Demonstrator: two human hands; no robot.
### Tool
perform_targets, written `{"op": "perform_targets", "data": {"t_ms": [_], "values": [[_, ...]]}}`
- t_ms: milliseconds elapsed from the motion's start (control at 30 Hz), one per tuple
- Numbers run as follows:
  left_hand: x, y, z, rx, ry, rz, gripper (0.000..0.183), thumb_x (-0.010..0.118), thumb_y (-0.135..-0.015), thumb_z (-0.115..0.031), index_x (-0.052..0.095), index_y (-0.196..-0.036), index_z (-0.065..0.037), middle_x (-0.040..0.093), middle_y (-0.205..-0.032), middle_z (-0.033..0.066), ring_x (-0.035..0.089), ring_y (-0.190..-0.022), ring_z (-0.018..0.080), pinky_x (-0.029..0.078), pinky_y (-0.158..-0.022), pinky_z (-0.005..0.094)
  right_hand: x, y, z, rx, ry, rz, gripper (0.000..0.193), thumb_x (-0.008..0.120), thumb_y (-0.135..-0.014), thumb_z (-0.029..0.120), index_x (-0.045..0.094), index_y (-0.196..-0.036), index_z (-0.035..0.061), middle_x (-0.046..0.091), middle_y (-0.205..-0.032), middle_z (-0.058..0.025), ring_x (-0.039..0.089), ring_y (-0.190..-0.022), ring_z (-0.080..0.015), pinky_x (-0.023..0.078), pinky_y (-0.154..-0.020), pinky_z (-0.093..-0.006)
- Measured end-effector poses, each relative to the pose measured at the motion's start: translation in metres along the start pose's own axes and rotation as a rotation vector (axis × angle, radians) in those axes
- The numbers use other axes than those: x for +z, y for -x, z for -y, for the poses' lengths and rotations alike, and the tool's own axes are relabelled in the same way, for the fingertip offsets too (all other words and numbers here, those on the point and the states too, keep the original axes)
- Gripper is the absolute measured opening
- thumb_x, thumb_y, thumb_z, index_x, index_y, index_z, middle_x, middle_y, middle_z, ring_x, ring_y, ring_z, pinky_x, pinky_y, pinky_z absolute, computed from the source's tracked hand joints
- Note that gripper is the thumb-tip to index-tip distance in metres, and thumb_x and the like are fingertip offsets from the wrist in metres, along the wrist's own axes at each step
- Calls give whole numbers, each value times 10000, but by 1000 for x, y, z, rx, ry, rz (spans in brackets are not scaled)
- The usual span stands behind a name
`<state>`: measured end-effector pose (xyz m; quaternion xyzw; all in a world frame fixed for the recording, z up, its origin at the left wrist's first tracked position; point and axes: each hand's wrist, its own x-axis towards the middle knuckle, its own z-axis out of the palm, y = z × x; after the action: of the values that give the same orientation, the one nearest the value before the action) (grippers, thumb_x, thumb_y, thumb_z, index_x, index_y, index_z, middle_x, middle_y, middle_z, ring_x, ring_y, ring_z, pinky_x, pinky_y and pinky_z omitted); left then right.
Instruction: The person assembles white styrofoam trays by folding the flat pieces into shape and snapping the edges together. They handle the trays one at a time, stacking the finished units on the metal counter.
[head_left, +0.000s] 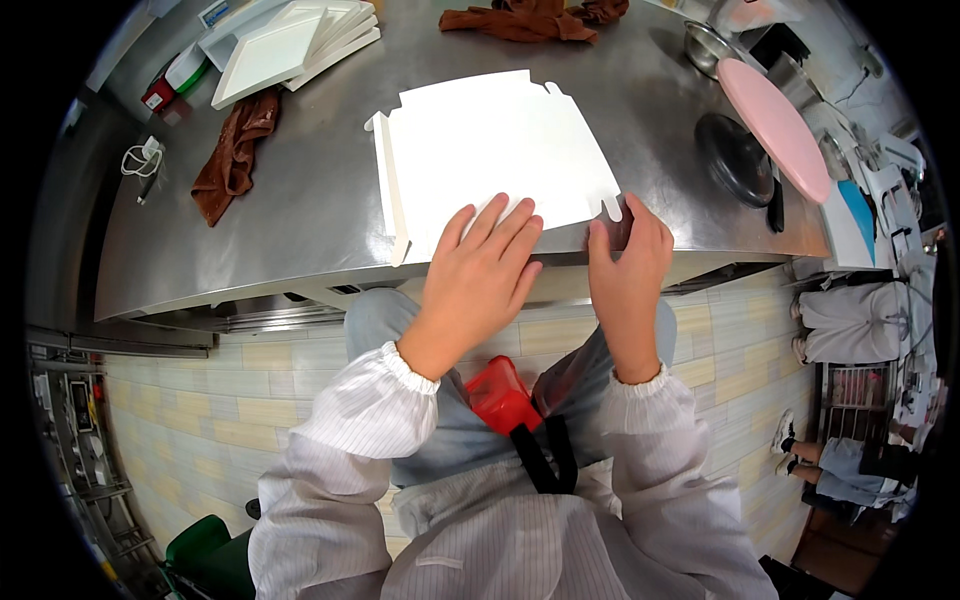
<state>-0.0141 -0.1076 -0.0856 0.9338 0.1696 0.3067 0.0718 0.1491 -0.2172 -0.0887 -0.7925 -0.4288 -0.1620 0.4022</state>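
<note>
Got a white card sheet (490, 140) lying flat on the steel counter (320, 195), right up by the near edge. Has a narrow side flap (389, 190) standing up along the L edge, plus a small tab (611, 208) sticking out at the near R corner; can't spot any other side up rn.

Resting palm-down on the near part of the card w/ L hand (472, 285), fingers spread, not gripping anything. Holding R hand (632, 265) just beside that tab w/ thumb and fingers curved apart, no visible grasp; can't tell re actual contact w/ the card.

Looks like mid-folding imo, prob early on w/ just one side raised. Prob calls for a thumb-and-finger pinch at the R edge next, bending it up along the crease while bracing the middle w/ L hand, so as not to skid it off the counter.

Further out, L side: see a brown cloth (238, 150), then a stack of white trays (290, 50) behind. Over on the R, note a round black pan or lid (733, 155), a pink disc (770, 125) and a metal bowl (705, 48). Below, btw, spot a red container (503, 397).
</note>
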Motion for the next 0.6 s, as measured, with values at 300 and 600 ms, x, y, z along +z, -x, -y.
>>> {"op": "perform_targets", "data": {"t_ms": [300,600], "values": [[5,15,9,7,26,-163,224,726,-905,-113,758,-1127,-109,743,-1256,14,654,-1220,269,451,-1038,440,-24,12,12,-241,28,104,422,805,-861,123,684,-1259,53,668,-1193,-122,572,-1140,-328,446,-1003,-452],[-15,-11,15,-184,374,-50,261,792,-830,-61,777,-1089,-84,733,-1020,56,648,-987,277,514,-849,366,-9,-26,20,-119,-151,424,96,787,-838,86,745,-924,82,680,-944,-59,571,-936,-300,450,-890,-426]]}}
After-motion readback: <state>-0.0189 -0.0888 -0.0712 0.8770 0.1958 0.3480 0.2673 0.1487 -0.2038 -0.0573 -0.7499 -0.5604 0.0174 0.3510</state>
